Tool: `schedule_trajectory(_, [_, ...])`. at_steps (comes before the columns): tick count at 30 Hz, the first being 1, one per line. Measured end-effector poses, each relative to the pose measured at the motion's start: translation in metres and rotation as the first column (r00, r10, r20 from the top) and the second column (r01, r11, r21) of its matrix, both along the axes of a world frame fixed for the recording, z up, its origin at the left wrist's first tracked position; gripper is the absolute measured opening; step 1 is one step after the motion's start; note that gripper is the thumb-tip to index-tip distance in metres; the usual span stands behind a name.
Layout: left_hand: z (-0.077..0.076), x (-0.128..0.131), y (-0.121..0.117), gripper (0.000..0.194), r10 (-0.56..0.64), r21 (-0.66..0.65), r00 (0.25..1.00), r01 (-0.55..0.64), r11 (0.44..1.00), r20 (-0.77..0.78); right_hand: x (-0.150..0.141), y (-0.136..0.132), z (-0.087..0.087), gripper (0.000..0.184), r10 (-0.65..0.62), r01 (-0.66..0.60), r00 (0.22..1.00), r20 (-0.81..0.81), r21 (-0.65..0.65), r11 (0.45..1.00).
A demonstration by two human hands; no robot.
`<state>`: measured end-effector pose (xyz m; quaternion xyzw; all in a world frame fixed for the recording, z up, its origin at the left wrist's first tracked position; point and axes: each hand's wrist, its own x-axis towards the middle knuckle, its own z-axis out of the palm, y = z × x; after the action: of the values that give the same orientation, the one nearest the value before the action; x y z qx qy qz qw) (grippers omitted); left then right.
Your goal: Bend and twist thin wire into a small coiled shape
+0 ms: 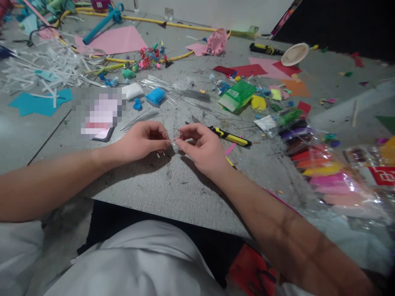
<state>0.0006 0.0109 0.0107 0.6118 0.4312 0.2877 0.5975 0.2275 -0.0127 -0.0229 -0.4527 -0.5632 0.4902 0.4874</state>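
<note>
White shirt [148, 259] closest of all, wire loop [174, 128] pinched beyond it

Past that shirt, both forearms [58, 176] stretch over the grey table [185, 205], and here's the action! Left hand [145, 139]: thumb and forefinger nearly together, gripping one side of the thin wire loop. Right hand [200, 146]: thumb and forefinger curled in with a slim gap, pinching the other side — so the loop sits between the two sets of fingertips, just above the tabletop. Exactly where each fingertip presses, we can't tell; the wire is too fine.

Right behind the right-hand fingers lies a tool with a black-and-yellow handle [236, 137], partly hidden by the hand. Just beyond the left-hand knuckles, a spread of loose wires [142, 118]; further left of those fingers, a phone [105, 134], its screen blurred. Look past the fingertips: a blue packet [156, 96], a white packet [132, 91] beside it, and a longer bundle of wires [185, 92]. Beyond the right-hand fingers, over to the right, a green packet [237, 95] meets a yellow lump [258, 102], and well to the right — a row of bright packets [330, 181] in clear plastic. Farthest beyond the fingers, a pink sheet [123, 40] under a blue roll [98, 28], with white strips [55, 61] heaped far left.
</note>
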Motion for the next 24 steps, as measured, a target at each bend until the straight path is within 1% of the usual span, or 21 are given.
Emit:
schedule_trajectory(4, [0.001,0.001,-0.001,0.017,0.025,-0.003,1.0,-0.025,1.0,0.007,0.0,-0.003,-0.005,0.038,-0.021,0.001,0.992,0.124,0.159,0.987])
schedule_trajectory(8, [0.003,0.002,-0.002,0.017,0.006,-0.017,1.0,-0.005,1.0,0.031,0.0,-0.005,-0.009,0.039,-0.073,0.006,0.97,0.233,0.278,0.96])
schedule_trajectory(11, [0.004,0.002,-0.003,0.016,0.003,-0.018,1.0,-0.002,1.0,0.024,0.0,-0.006,-0.01,0.037,-0.124,0.041,0.957,0.261,0.302,0.952])
schedule_trajectory(17, [0.004,0.001,-0.003,0.016,0.016,-0.064,1.0,-0.016,0.998,0.0,-0.001,-0.007,-0.01,0.039,-0.154,0.059,0.949,0.275,0.325,0.944])
schedule_trajectory(20, [0.0,0.0,-0.001,0.021,0.0,-0.064,1.0,0.002,0.998,0.026,0.001,-0.008,-0.007,0.033,-0.163,0.047,0.943,0.291,0.368,0.929])
schedule_trajectory(24, [-0.007,0.0,0.002,0.029,0.016,-0.052,0.997,-0.012,0.999,0.075,0.003,-0.009,-0.004,0.026,-0.189,0.023,0.917,0.352,0.425,0.905])
